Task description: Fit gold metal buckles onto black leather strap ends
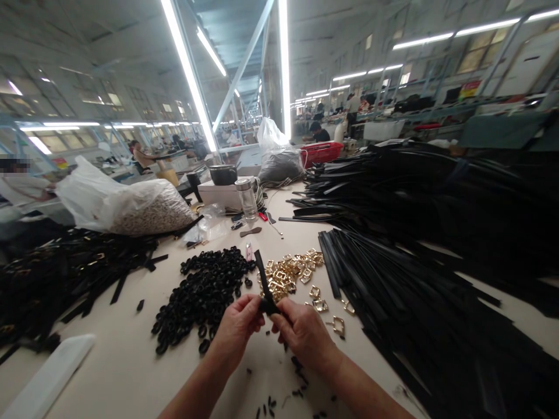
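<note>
Both hands meet at the middle of the table, around a black strap (263,276) whose free end points up and away. My left hand (238,326) pinches a dark piece at the strap's lower end. Close beside it, my right hand (301,329) has its fingers closed on the same strap. Whether a loop or buckle is between the fingers is hidden. Left of the hands lies a pile of small black loops (205,291). Gold buckles (283,276) are heaped just beyond the hands, with a few loose ones to the right.
Long black straps (393,291) cover the right side. More black straps (87,262) lie at the left, near a filled plastic bag (148,206). A white tray (52,378) is at the lower left. A glass jar (247,201) and red basket (322,152) stand farther back.
</note>
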Demonstrator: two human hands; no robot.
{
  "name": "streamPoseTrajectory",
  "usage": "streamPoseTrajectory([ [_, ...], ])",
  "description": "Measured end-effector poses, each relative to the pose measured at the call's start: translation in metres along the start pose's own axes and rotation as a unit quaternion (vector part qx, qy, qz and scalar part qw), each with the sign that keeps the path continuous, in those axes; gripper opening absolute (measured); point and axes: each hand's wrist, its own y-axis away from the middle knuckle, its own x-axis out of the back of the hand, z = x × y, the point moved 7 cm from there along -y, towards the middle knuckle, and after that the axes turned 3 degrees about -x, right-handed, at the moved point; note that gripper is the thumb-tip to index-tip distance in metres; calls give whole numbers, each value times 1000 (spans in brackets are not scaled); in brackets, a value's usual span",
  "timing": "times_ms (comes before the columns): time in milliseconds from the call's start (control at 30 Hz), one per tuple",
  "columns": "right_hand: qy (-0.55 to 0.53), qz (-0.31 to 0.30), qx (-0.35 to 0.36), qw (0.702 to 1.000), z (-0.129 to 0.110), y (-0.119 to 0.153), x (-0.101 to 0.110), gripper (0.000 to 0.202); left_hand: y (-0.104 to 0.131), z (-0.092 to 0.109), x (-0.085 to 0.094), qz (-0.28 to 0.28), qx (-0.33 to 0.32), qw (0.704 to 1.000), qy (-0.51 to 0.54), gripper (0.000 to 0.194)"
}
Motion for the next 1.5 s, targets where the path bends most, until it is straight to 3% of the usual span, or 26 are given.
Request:
streamPoseTrajectory([
  [100, 16, -13, -7, 1000, 2, 0, -2, 15, -3, 6, 5, 13, -33, 999, -29, 31],
  [300, 8, -20, -40, 999, 5, -1, -1, 16, -3, 13, 11, -15, -55, 991, -117, 26],
  [533, 1, -27, -27, 999, 6, -1, 0, 16, 1, 15, 3, -50, -68, 982, -169, 25],
  [767, -154, -53, -8, 987, 0, 0, -8, 19, 5, 18, -6, -57, -45, 983, -166, 18],
  [967, -197, -69, -30, 977, -1, -1, -9, 16, 6, 21, -8, -47, -66, 977, -196, 13],
  [1133, -194, -35, -44, 979, 5, -2, -7, 23, 8, 11, -8, -86, -32, 985, -147, 19],
  [1267, -196, -22, -55, 979, 5, 0, -6, 28, 4, 3, 0, -59, 13, 997, -57, 26],
  [1367, -190, -26, -64, 979, 2, 2, -6, 25, -1, 2, 5, -34, 10, 999, -7, 33],
  [1500, -187, -43, -65, 979, -3, 4, -8, 22, -1, 0, 3, -41, 17, 999, 13, 37],
])
